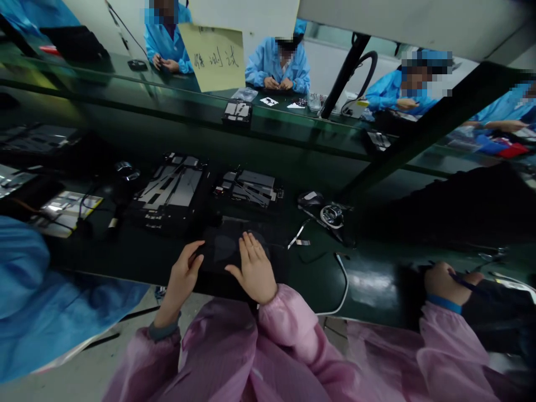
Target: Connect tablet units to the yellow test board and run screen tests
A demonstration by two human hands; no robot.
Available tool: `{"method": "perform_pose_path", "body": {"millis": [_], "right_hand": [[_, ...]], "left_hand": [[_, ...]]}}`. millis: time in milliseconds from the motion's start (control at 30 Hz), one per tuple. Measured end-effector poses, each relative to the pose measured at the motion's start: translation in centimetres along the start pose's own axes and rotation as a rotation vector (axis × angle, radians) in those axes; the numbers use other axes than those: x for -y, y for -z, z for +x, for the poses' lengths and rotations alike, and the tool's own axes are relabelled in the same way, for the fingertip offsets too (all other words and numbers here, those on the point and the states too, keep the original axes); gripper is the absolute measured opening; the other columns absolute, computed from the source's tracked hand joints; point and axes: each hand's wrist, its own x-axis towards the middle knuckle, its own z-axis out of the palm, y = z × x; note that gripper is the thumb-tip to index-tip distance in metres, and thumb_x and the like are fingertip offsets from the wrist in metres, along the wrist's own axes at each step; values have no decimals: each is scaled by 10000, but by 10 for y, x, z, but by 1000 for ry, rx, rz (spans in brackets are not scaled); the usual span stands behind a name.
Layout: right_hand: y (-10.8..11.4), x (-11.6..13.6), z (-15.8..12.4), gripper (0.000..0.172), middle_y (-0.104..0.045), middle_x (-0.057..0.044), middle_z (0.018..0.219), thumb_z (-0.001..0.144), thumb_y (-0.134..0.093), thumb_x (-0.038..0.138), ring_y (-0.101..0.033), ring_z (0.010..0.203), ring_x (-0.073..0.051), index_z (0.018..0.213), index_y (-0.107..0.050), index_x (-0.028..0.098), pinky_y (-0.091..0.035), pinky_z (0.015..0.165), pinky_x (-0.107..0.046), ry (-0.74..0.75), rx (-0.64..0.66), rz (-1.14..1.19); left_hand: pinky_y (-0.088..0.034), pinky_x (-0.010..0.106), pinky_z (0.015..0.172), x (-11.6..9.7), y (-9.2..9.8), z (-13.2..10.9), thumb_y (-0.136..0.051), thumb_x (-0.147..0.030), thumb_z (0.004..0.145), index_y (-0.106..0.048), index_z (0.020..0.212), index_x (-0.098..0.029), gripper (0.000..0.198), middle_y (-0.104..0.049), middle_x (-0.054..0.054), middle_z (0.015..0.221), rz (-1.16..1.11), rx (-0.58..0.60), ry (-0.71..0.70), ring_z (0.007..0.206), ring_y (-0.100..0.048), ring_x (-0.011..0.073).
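Observation:
A flat black panel (226, 245) lies on the dark green bench in front of me. My right hand (256, 269) rests flat on it, fingers stretched forward and thumb out to the side. At the panel's left edge is my left hand (184, 273), its thumb and fingers apart with nothing visible between them. Just behind the panel sits an opened device (251, 187) with silver plates and thin cables. A larger opened device (171, 187) of the same look is behind and left of my left hand.
A white cable (344, 285) curves on the bench (377, 279) at right, near a black item with a round metal part (332, 215). A co-worker's hand (448, 282) is at far right; a blue sleeve (20, 296) is at left. A slanted post (419, 128) crosses the right.

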Motion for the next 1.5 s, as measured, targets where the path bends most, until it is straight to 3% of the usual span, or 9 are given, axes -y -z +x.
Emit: {"method": "perform_pose_path", "body": {"millis": [167,267,367,500,600,1100,1200,1367,1500], "right_hand": [[21,-42,-16,640,-421,-220,1470,944,-487,480,-350,1401,-329,1414,-432,49,-365,1123,-509,-141,-61,-45],[33,-49,-18,642,-416,-235,1468,958,-454,477,-348,1401,-335,1421,-415,34,-365,1120,-516,-185,-95,-53],[33,-23,-10,704,-372,-256,1488,949,-453,503,-283,1431,-340,1431,-381,-6,-343,1134,-526,-114,-100,-27],[8,34,5,763,-364,-217,1507,905,-510,560,-259,1445,-311,1414,-413,-1,-313,1166,-478,206,42,84],[-7,49,8,719,-411,-202,1483,908,-519,547,-326,1418,-297,1381,-463,9,-330,1160,-454,219,90,93],[43,-58,-37,557,-488,-197,1426,981,-422,436,-419,1363,-300,1402,-464,74,-417,1086,-492,-156,-95,-95],[46,-36,-26,593,-462,-221,1439,973,-432,449,-373,1390,-317,1396,-457,34,-356,1125,-524,-125,-114,-103],[13,31,8,643,-438,-193,1467,943,-478,492,-332,1416,-287,1373,-478,14,-332,1158,-448,248,26,40],[-6,36,19,669,-462,-198,1448,918,-520,523,-384,1389,-275,1366,-493,28,-365,1139,-433,190,65,44]], "left_hand": [[-443,393,1029,-2,1,0,-485,-427,883,-550,1201,-216,388,-571,99,1280,-11,8,23,1234,-526,257],[-435,391,1037,-3,2,0,-474,-426,890,-548,1211,-217,390,-567,96,1288,4,16,20,1234,-525,253],[-425,405,1049,-3,1,1,-463,-422,893,-540,1211,-218,385,-564,97,1294,17,21,12,1234,-525,250],[-446,421,1032,0,-2,2,-461,-384,875,-531,1190,-205,369,-587,106,1248,-22,-14,-3,1183,-565,242],[-456,406,1027,1,-4,1,-473,-355,869,-526,1193,-201,363,-584,107,1253,-64,-54,-7,1179,-573,229],[-461,414,1018,-2,-3,-2,-506,-380,871,-535,1208,-207,379,-566,110,1287,-80,-55,14,1212,-551,250],[-465,409,1015,-1,-3,0,-499,-383,876,-532,1215,-212,382,-566,107,1294,-57,-46,8,1217,-551,249],[-476,399,1009,1,-4,3,-501,-381,866,-539,1184,-202,367,-590,109,1236,-60,-60,-42,1185,-574,241],[-479,386,1008,0,-6,2,-503,-375,877,-528,1188,-200,357,-588,111,1231,-77,-82,-47,1173,-585,228]]}}
